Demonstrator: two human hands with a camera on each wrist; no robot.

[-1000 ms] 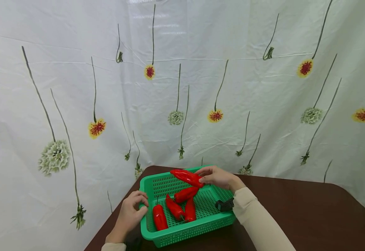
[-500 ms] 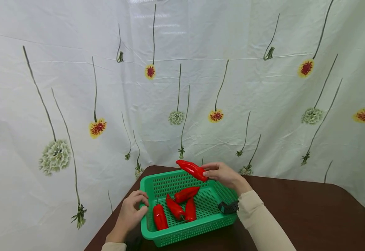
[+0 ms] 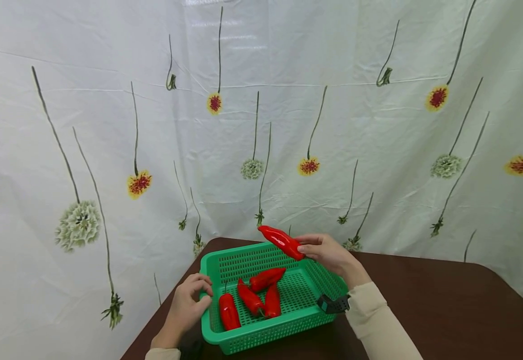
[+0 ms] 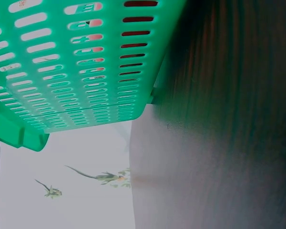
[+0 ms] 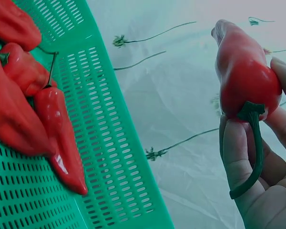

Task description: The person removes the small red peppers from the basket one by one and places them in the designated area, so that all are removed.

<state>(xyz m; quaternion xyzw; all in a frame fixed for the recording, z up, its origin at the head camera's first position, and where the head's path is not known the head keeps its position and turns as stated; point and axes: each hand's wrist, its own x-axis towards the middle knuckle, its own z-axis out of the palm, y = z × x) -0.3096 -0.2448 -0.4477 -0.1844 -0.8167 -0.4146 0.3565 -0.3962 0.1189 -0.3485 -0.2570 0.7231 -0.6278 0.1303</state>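
My right hand pinches a red pepper by its stem end and holds it above the far right part of a green plastic basket. In the right wrist view, the pepper's curved green stem hangs down across the fingers. My left hand is at the basket's left rim, with its fingers bent over the edge. Several other red peppers, one of them a lone pepper on the left, lie on the basket's floor. The left wrist view shows the basket's slotted side but only a sliver of the hand.
The basket stands on a dark brown table, which extends to the right. Behind the table hangs a pale cloth printed with flowers. A black strap device sits at the right wrist, over the basket's right rim.
My right hand has raised the pepper and drawn it to the right, away from the peppers in the basket. The left hand and the basket have stayed in place.
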